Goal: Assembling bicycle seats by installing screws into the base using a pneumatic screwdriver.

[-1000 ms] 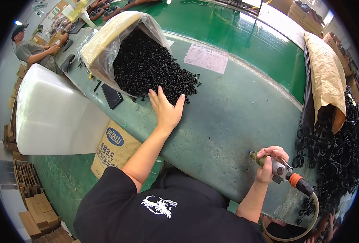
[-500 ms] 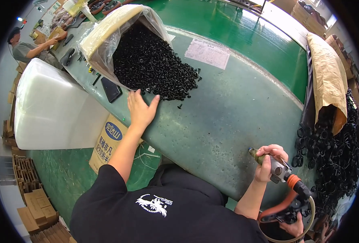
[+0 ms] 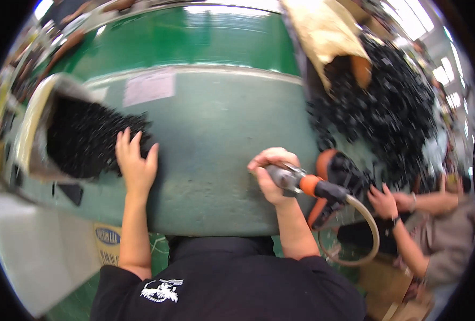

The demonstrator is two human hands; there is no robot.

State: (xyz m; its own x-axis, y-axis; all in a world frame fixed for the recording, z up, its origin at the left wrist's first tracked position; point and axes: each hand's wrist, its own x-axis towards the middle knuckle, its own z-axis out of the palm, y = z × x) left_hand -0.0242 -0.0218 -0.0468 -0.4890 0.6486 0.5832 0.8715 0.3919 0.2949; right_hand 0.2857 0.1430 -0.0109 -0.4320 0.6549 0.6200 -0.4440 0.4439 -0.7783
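Observation:
My left hand (image 3: 137, 163) reaches to the near right edge of a heap of small black screw-like pieces (image 3: 82, 139), its fingers spread and nothing visible gripped in them. The heap spills out of a pale, plastic-lined box (image 3: 31, 123) tipped on its side. My right hand (image 3: 274, 174) is wrapped round a silver air-driven hand tool (image 3: 287, 177) with an orange collar and a pale hose (image 3: 374, 227). It hangs over the green worktable (image 3: 210, 144). Just right of the tool is a black sandal with an orange-red sole (image 3: 326, 166); a co-worker's hand (image 3: 383, 202) is close to it.
A large pile of black parts (image 3: 393, 101) lies on the right, beside a brown paper sack (image 3: 328, 37). A pink-white paper sheet (image 3: 149, 86) is on the table. At the left edge lies a dark phone (image 3: 71, 192), with a white bulky block (image 3: 28, 241) below it.
The view has swung right and blurred. More of the co-worker now shows at right, and the sandal is beside my tool, over the table. My right hand still grips the tool.

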